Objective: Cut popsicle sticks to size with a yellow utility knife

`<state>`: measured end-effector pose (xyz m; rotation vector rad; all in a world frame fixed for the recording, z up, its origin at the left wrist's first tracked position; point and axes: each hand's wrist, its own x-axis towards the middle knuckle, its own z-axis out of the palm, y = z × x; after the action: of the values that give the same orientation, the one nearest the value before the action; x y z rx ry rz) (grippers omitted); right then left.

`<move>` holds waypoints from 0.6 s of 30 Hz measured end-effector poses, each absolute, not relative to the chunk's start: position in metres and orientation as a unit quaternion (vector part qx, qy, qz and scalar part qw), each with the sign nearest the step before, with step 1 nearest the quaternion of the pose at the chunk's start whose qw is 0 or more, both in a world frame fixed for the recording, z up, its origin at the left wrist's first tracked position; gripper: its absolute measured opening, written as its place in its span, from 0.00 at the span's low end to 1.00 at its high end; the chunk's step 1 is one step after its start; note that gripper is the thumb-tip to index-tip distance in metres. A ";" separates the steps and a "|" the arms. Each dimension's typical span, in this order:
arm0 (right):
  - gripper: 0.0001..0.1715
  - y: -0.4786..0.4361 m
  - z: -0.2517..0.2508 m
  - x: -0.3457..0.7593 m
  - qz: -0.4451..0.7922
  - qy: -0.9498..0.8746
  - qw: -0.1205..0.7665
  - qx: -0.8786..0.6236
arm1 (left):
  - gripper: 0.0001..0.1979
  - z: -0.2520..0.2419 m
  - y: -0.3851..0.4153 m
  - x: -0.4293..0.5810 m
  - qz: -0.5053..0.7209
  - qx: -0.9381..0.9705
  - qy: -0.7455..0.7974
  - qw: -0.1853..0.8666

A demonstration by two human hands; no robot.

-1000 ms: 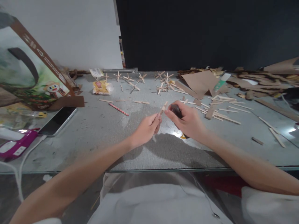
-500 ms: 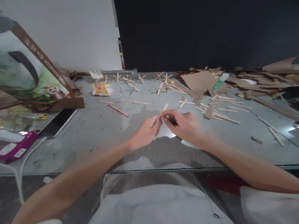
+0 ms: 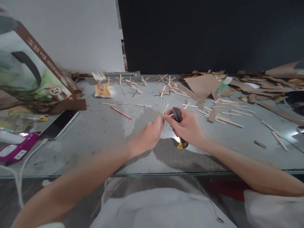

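The left hand (image 3: 150, 133) has its thumb and fingers closed on a thin wooden stick (image 3: 166, 108), which juts up and away from the grip, over the table (image 3: 83, 155) and between the two hands. The right hand (image 3: 190, 125) wraps round a dark tool (image 3: 177, 114) with a yellow lower end, perhaps a cutter, while its thumb and fingertips meet at the stick; the exact contact is too small to tell, and no blade can be made out. Doing this well likely calls for a firm left pinch close to the worked spot, small, light pressure from the right, and any edge turned away from the left fingertips. Loose sticks (image 3: 234, 123) lie to the right.
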<state>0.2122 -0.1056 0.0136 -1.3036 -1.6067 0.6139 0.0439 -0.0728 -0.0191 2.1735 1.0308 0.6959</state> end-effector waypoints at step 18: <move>0.25 -0.102 0.007 0.208 0.495 -0.514 0.526 -0.462 | 0.23 -0.023 -0.071 0.058 0.404 0.750 0.297 0.431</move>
<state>0.2083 -0.1023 0.0070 -1.1041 -1.2294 1.1843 0.0582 -0.0706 -0.0233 1.8715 0.7413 1.0084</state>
